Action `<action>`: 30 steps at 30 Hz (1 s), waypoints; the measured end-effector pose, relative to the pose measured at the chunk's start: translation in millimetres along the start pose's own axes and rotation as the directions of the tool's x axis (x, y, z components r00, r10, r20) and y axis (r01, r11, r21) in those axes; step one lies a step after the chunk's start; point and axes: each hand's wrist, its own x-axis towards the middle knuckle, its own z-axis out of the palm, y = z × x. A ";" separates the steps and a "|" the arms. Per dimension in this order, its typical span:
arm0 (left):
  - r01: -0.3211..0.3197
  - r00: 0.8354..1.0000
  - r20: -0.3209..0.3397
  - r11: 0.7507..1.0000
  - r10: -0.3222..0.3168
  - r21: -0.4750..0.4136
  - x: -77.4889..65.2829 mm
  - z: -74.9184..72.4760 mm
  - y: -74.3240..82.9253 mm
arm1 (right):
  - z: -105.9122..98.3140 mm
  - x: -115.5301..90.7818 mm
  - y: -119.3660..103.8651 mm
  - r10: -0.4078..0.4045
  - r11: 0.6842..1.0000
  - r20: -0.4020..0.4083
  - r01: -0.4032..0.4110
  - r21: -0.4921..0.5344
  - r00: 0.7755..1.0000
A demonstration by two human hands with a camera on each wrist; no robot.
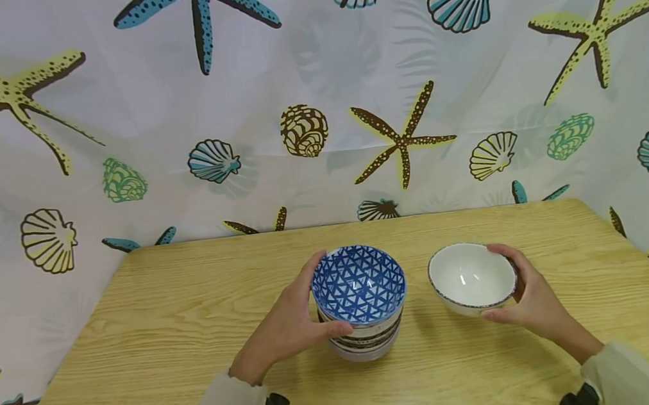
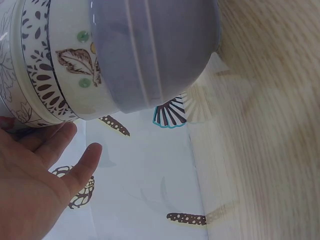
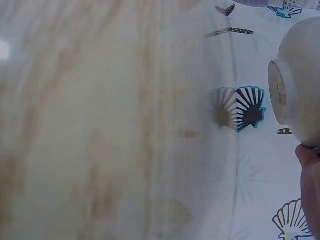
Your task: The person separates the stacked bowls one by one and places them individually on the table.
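A stack of bowls stands in the middle of the table, topped by a blue-and-white triangle-patterned bowl (image 1: 358, 284). My left hand (image 1: 291, 324) holds the stack near its top, thumb at the front and fingers round the left side. Below, in the left wrist view, are a cream bowl with a leaf print (image 2: 72, 60) and a lavender-grey bowl (image 2: 165, 50) at the bottom. To the right, my right hand (image 1: 532, 297) grips a white bowl with a dark rim (image 1: 470, 276) by its right side. Its foot hangs above the table in the right wrist view.
The light wood table (image 1: 194, 304) reaches back to a white cloth (image 1: 268, 91) printed with shells and starfish. A narrow gap of tabletop lies between the stack and the white bowl. Both wrists wear dark straps.
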 end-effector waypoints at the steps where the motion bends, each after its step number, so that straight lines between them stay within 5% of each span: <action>1: 0.001 1.000 0.001 1.000 -0.001 -0.001 -0.1 0.2 -0.3 | 0.6 -0.6 1.4 0.002 1.000 0.002 -0.002 0.003 1.000; 30: -0.011 1.000 0.007 1.000 0.011 -0.016 0.3 -0.6 0.4 | 1.3 -7.1 15.3 0.035 0.999 0.120 -0.034 -0.015 0.992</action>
